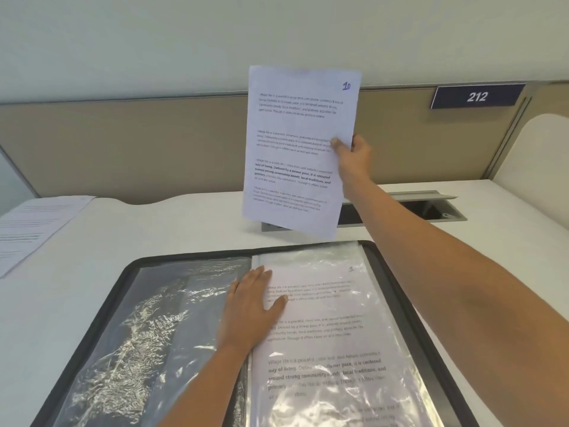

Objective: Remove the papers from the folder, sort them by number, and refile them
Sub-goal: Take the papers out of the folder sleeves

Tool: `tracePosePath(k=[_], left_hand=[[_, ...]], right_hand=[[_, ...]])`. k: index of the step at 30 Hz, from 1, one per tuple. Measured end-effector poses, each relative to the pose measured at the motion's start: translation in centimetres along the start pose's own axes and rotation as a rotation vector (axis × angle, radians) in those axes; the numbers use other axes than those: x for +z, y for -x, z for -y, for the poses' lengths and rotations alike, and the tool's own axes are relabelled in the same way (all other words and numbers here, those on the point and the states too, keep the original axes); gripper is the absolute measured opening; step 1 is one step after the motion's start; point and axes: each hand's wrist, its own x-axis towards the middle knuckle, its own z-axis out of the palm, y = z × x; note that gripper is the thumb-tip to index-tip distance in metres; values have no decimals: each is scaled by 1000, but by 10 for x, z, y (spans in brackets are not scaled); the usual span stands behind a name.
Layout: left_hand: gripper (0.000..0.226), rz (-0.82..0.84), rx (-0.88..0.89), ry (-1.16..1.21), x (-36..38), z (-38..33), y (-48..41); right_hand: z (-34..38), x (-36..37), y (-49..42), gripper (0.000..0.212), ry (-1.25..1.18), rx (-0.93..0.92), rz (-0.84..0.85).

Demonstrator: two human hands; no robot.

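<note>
A black folder (400,282) with clear plastic sleeves lies open on the white desk. Its right-hand sleeve holds a printed paper (332,343) with a handwritten number in the top corner. My left hand (249,306) lies flat with straight fingers on that sleeve near the spine. My right hand (354,155) holds a printed sheet (295,149) upright in the air above the folder's far edge, pinching its right edge. That sheet bears a handwritten 10 at its top right. The folder's left-hand sleeve (154,334) looks crinkled and holds no paper that I can see.
A stack of printed papers (34,226) lies at the desk's far left. Behind the folder is a cable slot with a raised metal flap (431,204). A tan partition (138,143) with a blue sign reading 212 (477,96) closes the back of the desk.
</note>
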Motion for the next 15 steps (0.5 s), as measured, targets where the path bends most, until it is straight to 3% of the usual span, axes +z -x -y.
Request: tracePosePath(k=[6, 11, 13, 15], left_hand=[[88, -53, 10, 163, -2, -2, 2], [54, -216, -43, 430, -11, -3, 3], [28, -310, -142, 580, -22, -7, 4], [22, -411, -329, 821, -39, -7, 4]], right_hand=[[3, -6, 21, 8, -159, 34, 4], [5, -13, 44, 14, -248, 129, 56], [6, -16, 53, 20, -253, 162, 89], [10, -19, 60, 22, -250, 191, 94]])
